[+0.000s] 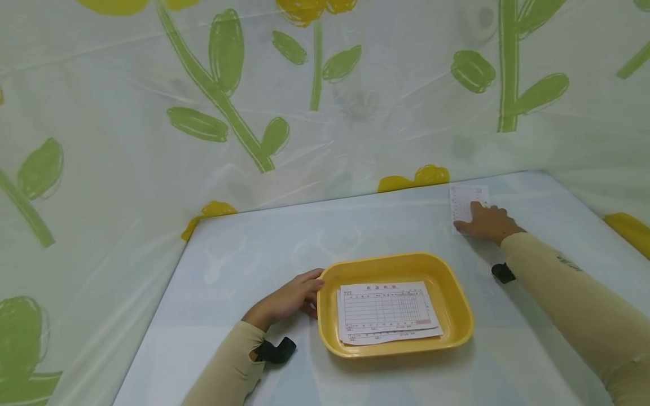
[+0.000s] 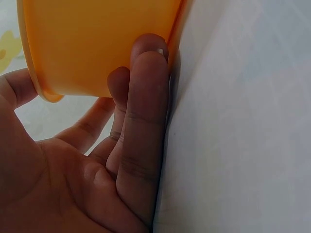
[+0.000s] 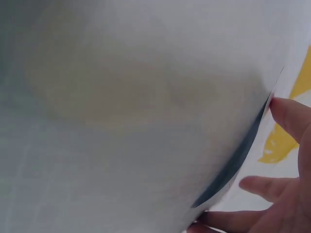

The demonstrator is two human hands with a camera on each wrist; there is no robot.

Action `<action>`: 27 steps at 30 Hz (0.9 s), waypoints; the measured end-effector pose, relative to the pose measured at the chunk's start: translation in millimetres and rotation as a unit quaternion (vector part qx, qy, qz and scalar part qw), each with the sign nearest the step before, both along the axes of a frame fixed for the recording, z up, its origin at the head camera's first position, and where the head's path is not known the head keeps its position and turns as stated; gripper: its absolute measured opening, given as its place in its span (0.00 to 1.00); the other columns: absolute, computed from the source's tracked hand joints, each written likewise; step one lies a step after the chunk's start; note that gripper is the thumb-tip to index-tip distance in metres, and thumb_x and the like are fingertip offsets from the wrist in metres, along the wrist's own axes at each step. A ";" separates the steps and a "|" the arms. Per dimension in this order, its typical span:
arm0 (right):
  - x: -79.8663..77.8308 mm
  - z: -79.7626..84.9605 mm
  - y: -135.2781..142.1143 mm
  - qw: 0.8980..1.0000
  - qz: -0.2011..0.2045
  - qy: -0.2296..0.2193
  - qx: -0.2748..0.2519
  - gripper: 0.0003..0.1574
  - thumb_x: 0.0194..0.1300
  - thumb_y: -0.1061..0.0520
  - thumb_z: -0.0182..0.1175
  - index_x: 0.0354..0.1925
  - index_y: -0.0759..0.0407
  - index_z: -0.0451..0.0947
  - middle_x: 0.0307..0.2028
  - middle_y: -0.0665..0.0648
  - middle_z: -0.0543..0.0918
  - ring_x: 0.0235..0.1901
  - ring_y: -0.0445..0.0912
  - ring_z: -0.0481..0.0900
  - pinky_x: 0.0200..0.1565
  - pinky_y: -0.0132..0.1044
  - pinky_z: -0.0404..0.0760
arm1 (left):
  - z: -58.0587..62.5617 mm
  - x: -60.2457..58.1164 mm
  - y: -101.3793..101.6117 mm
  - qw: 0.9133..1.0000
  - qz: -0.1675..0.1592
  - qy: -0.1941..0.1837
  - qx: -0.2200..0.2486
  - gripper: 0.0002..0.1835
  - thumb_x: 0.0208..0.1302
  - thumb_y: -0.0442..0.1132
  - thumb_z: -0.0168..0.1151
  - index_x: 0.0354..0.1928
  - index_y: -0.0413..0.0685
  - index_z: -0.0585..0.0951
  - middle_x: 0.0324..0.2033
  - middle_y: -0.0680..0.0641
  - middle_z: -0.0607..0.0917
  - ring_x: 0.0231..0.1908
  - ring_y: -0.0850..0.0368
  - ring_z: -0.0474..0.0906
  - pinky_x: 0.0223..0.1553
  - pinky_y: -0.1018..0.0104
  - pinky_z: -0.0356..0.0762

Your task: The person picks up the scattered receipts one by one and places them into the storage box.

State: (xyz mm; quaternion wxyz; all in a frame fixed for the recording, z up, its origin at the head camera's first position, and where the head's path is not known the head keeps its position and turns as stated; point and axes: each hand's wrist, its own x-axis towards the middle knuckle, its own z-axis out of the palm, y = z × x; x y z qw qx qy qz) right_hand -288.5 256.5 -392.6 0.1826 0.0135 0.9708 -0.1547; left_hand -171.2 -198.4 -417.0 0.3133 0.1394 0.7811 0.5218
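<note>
My left hand (image 1: pixel 291 296) grips the left end of a yellow plastic basin (image 1: pixel 459 293); in the left wrist view the thumb is at the rim and the fingers (image 2: pixel 146 97) lie against the outer wall. Inside the basin is a small stack of printed forms (image 1: pixel 388 307) with ruled tables. Farther off at the back right, my right hand (image 1: pixel 487 221) touches a printed paper slip (image 1: pixel 461 203) with spread fingers. In the right wrist view the near edge of the slip (image 3: pixel 233 182) bows up from the table, a dark gap beneath it.
A pale table (image 1: pixel 254 248) carries everything. Behind it and at the sides hangs a white curtain (image 1: pixel 355 146) with green stems and yellow flowers. Black wrist straps (image 1: pixel 276 351) show on both arms.
</note>
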 end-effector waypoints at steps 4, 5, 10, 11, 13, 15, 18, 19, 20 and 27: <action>-1.5 1.8 -1.7 1.000 -0.008 -0.001 0.004 0.59 0.70 0.36 0.51 0.73 0.77 0.37 0.64 0.88 0.56 0.58 0.79 0.60 0.61 0.74 0.62 | 0.4 -0.1 -0.4 1.000 0.000 0.002 0.001 0.27 0.78 0.49 0.39 0.73 0.47 0.64 0.45 0.42 0.87 0.38 0.56 0.85 0.43 0.59 0.86; -1.8 2.1 -2.2 1.000 -0.010 -0.002 0.004 0.60 0.70 0.36 0.51 0.73 0.77 0.36 0.64 0.88 0.56 0.58 0.80 0.61 0.61 0.74 0.63 | 0.4 -0.1 -0.3 1.000 -0.001 0.002 0.000 0.27 0.78 0.49 0.39 0.72 0.48 0.64 0.45 0.43 0.87 0.38 0.56 0.85 0.43 0.59 0.86; -1.8 1.8 -4.0 1.000 -0.020 -0.002 0.000 0.62 0.69 0.38 0.52 0.73 0.77 0.31 0.63 0.88 0.57 0.58 0.80 0.61 0.60 0.74 0.64 | -0.6 -0.4 0.2 1.000 -0.003 0.003 0.000 0.26 0.78 0.49 0.39 0.72 0.49 0.65 0.45 0.44 0.87 0.38 0.56 0.85 0.43 0.59 0.86; -1.4 1.5 -4.2 1.000 -0.020 0.000 -0.002 0.62 0.69 0.38 0.53 0.73 0.77 0.31 0.63 0.88 0.57 0.58 0.80 0.61 0.60 0.74 0.64 | -0.8 -0.5 0.4 1.000 -0.004 0.003 0.001 0.26 0.78 0.49 0.39 0.72 0.49 0.65 0.45 0.44 0.87 0.38 0.56 0.85 0.42 0.59 0.86; -0.4 1.3 -5.0 1.000 -0.022 0.004 -0.003 0.62 0.69 0.39 0.53 0.73 0.78 0.31 0.63 0.88 0.58 0.57 0.80 0.62 0.60 0.74 0.65 | -1.1 -0.5 0.2 1.000 -0.007 0.004 0.004 0.27 0.78 0.49 0.39 0.72 0.47 0.64 0.46 0.43 0.87 0.38 0.56 0.85 0.42 0.59 0.86; 0.7 1.6 -6.5 1.000 -0.022 0.013 -0.002 0.60 0.69 0.40 0.54 0.72 0.78 0.33 0.62 0.88 0.59 0.55 0.79 0.65 0.59 0.73 0.67 | -0.8 -0.4 -0.1 1.000 -0.006 0.003 0.005 0.26 0.78 0.50 0.39 0.72 0.47 0.65 0.46 0.43 0.87 0.38 0.56 0.85 0.42 0.59 0.86; 1.5 2.9 -9.3 0.999 -0.031 0.023 -0.006 0.59 0.69 0.42 0.56 0.72 0.78 0.36 0.63 0.87 0.59 0.55 0.77 0.66 0.60 0.72 0.67 | -2.2 -0.5 -0.6 1.000 -0.005 0.003 0.008 0.27 0.78 0.50 0.39 0.72 0.46 0.64 0.45 0.43 0.87 0.38 0.57 0.85 0.43 0.59 0.86; 0.8 2.7 -9.9 0.999 -0.032 0.027 -0.010 0.59 0.69 0.43 0.57 0.73 0.78 0.35 0.64 0.86 0.58 0.56 0.77 0.65 0.62 0.72 0.66 | -2.9 -0.6 -0.6 1.000 -0.004 0.002 0.008 0.27 0.78 0.50 0.40 0.72 0.46 0.64 0.44 0.43 0.87 0.37 0.57 0.85 0.42 0.59 0.86; -0.3 2.4 -10.4 0.999 -0.032 0.030 -0.016 0.59 0.68 0.45 0.57 0.73 0.78 0.35 0.66 0.86 0.57 0.58 0.77 0.64 0.63 0.72 0.64 | -3.3 -0.6 -0.6 1.000 -0.004 0.001 0.008 0.27 0.78 0.50 0.40 0.72 0.47 0.64 0.44 0.43 0.87 0.37 0.57 0.85 0.42 0.59 0.86; -10.8 -0.3 -12.9 0.994 -0.028 0.068 -0.080 0.63 0.63 0.60 0.61 0.75 0.75 0.28 0.68 0.85 0.51 0.65 0.75 0.55 0.70 0.70 0.53 | -2.7 -0.9 -1.7 1.000 -0.005 0.001 0.008 0.27 0.78 0.51 0.39 0.72 0.49 0.65 0.46 0.44 0.87 0.38 0.56 0.85 0.43 0.59 0.86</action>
